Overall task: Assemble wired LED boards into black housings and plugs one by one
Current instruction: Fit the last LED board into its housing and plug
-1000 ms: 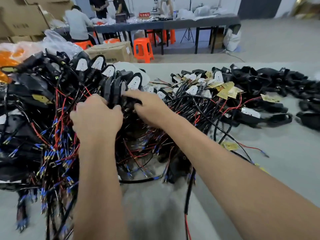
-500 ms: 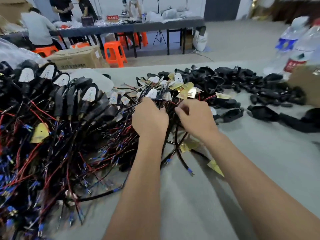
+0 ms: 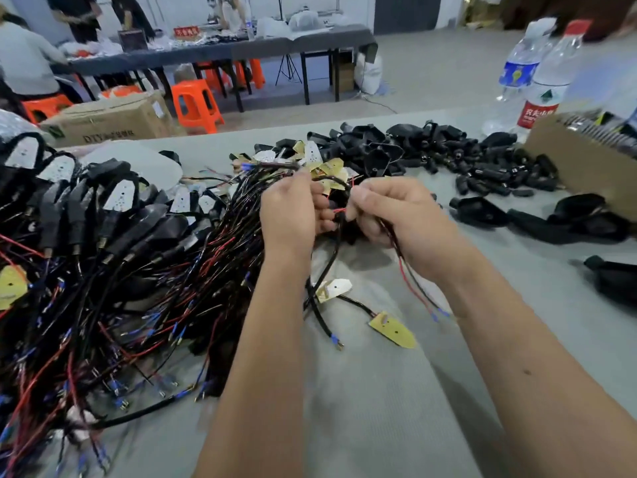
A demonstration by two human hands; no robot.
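Lying nearest on the grey tabletop (image 3: 379, 408): a yellow LED board (image 3: 393, 330) on a black lead, and a white LED board (image 3: 336, 289) just beyond it. Above these, left hand (image 3: 289, 215) and right hand (image 3: 396, 215) met near the tabletop's middle, fingers curled, both pinching a red-and-black wire pair (image 3: 408, 281) whose blue-tipped ends trailed below the right wrist. Along the left edge: a heap of wired assemblies (image 3: 103, 253), black housings upright in rows. Behind the hands: loose LED boards (image 3: 327, 167). Toward the far right corner: a pile of black plugs (image 3: 482, 167), a cardboard box (image 3: 586, 160), two water bottles (image 3: 531, 74).
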